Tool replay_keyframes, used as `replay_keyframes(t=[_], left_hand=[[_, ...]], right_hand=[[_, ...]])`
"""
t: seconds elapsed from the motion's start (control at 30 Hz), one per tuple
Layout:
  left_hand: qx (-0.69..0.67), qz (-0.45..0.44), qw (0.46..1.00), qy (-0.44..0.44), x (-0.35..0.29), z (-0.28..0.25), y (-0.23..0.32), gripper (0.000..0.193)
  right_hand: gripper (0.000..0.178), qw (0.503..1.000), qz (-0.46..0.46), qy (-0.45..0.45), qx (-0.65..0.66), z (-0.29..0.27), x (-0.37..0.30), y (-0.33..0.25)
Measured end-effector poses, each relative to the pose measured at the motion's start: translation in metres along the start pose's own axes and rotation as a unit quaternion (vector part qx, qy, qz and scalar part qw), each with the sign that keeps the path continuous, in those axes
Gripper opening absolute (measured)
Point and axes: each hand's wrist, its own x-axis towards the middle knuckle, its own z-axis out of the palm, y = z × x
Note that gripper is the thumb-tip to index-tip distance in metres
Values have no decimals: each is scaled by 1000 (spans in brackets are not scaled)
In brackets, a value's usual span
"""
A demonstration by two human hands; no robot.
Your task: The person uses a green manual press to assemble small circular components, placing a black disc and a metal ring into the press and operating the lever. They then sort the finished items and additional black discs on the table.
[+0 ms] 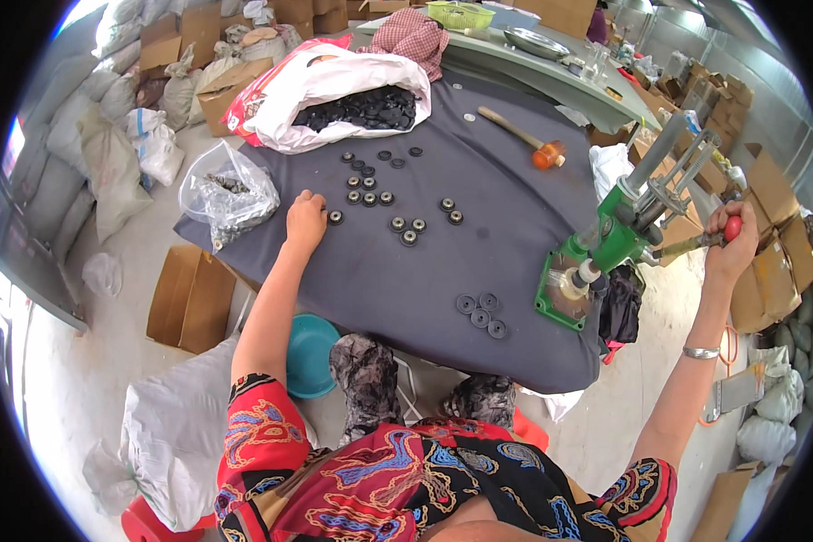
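Observation:
My right hand [732, 237] is wrapped around the red-knobbed lever [696, 244] of a green hand press [619, 221] at the table's right edge. On the left side of the table, my left hand [307, 219] has its fingers curled together; whatever they may hold is hidden. Just right of its fingertips lies a small black wheel with a metal centre [335, 218]. Several similar wheels [369, 199] are scattered farther right. Black rings without metal centres [481, 318] form a group near the front edge. A clear plastic bag of small metal parts [235, 197] lies left of my left hand.
A white sack of black parts [361, 110] lies open at the back of the dark-covered table [515, 244]. A mallet with an orange head [546, 155] rests at the back right. A teal basin [313, 357] and a cardboard box [190, 298] stand below; sacks and cartons surround the table.

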Motion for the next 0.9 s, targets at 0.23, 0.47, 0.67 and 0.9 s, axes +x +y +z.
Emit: replay_keyframes(t=[0.23,0.47,0.67,0.9], left_hand=[[-1,66,997,29,-43,-20,7,27],[26,-9,999,-26,-31,-18,14,24],[-116,-23,991,62,-25,3,23,23],[-91,-23,995,31,-31,5,37,21]], right_hand=[[28,1000,7,-18,10,-7,4,-1],[27,1000,11,-24,15,-11,13,8],[24,1000,15,-1,14,-2,5,-1],[22,998,36,-12,39,-15,12,3]])
